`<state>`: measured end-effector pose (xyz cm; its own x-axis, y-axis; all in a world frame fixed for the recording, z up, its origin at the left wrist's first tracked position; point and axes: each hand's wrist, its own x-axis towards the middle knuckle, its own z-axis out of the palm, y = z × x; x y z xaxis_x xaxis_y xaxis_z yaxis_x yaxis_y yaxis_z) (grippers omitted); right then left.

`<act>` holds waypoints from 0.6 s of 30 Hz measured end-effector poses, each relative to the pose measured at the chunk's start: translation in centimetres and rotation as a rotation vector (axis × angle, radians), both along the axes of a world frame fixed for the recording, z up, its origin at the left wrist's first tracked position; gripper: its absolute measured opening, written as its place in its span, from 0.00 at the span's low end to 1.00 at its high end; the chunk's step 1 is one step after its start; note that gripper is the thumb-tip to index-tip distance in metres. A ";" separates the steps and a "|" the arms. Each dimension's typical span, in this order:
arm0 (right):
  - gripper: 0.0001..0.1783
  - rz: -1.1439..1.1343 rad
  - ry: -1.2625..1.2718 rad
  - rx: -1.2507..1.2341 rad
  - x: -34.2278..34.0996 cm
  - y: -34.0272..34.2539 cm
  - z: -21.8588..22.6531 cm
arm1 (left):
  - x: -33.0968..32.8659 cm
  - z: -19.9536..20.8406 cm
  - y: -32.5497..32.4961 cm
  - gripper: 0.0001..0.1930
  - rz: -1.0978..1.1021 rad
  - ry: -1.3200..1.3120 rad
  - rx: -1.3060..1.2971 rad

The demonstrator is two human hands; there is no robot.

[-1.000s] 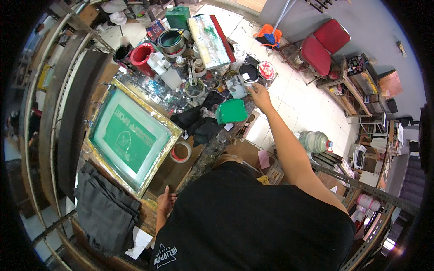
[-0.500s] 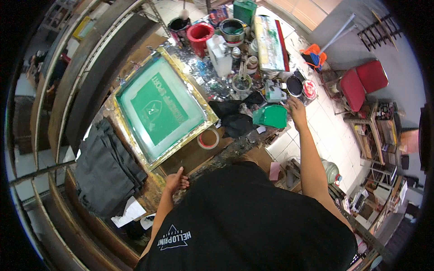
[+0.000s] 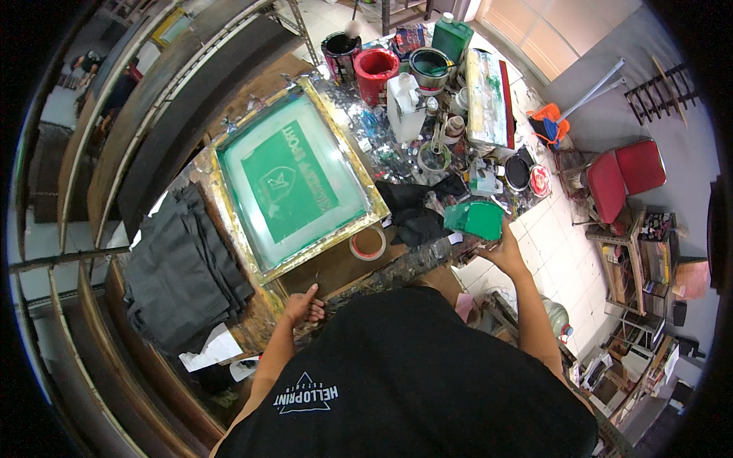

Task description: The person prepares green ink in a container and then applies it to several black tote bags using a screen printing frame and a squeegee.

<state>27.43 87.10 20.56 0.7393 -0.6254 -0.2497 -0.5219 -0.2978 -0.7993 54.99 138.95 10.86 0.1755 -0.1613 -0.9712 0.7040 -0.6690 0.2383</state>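
My right hand [image 3: 502, 256] is at the near right end of a tub of green ink [image 3: 479, 220], thumb and fingers closed around its edge. By the near edge of the worktable, my left hand [image 3: 304, 307] has its fingers curled and its thumb stretched out, with nothing visible in it. Beyond that hand lies a framed printing screen [image 3: 286, 182] with a green stencil area and pale lettering. A roll of tape [image 3: 368, 243] lies between the screen's near corner and the table edge. Dark cloths [image 3: 418, 221] lie left of the tub.
A stack of dark fabric pieces [image 3: 183, 267] sits left of the screen. Ink pots, a red bucket [image 3: 376, 75], a white jug [image 3: 405, 107] and a green jerrycan [image 3: 452, 37] crowd the far side. Shelving rises at left; a red chair [image 3: 611, 187] stands at right.
My right hand has come down and left from beside the tub's far end to its near right end, taking hold there. My left hand stays by the table edge. The whole view has shifted slightly.
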 end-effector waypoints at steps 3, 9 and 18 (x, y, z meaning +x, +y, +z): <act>0.50 0.057 -0.085 0.007 0.7 -0.3 -0.8 | 0.1 0.2 -0.2 0.42 -0.008 -0.018 0.015; 0.39 0.095 -0.081 0.104 2.1 -1.2 -1.4 | -0.7 -0.2 0.1 0.41 0.026 -0.070 -0.018; 0.38 0.238 -0.111 -0.014 1.9 -2.6 -3.6 | -1.2 0.3 -0.5 0.41 0.029 -0.137 0.007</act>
